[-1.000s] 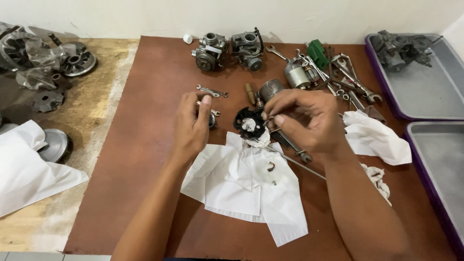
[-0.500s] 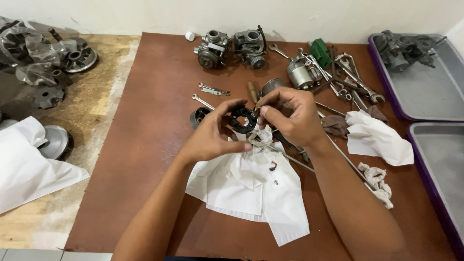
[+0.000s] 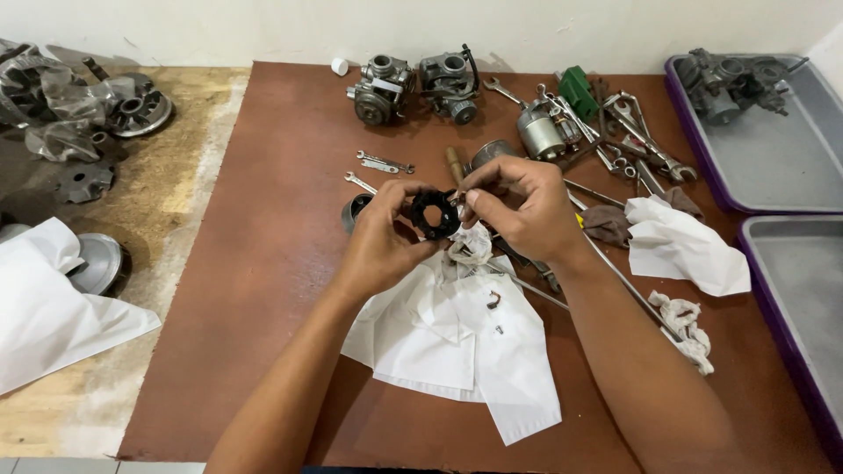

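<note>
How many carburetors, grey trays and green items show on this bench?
Carburetors: 3 — two on the board, one in the far tray
Grey trays: 2
Green item: 1
Total: 6

Two bare forearms are being shown, rising from the lower edge; no sleeves are being worn over them, and nothing is being worn at the wrists behind the fingers; the left hand (image 3: pixel 379 241) is being seen uncovered, without glove or ring; the right hand (image 3: pixel 520 206) is likewise being seen ungloved; short nails are being shown at the fingertips (image 3: pixel 471 198).
</note>
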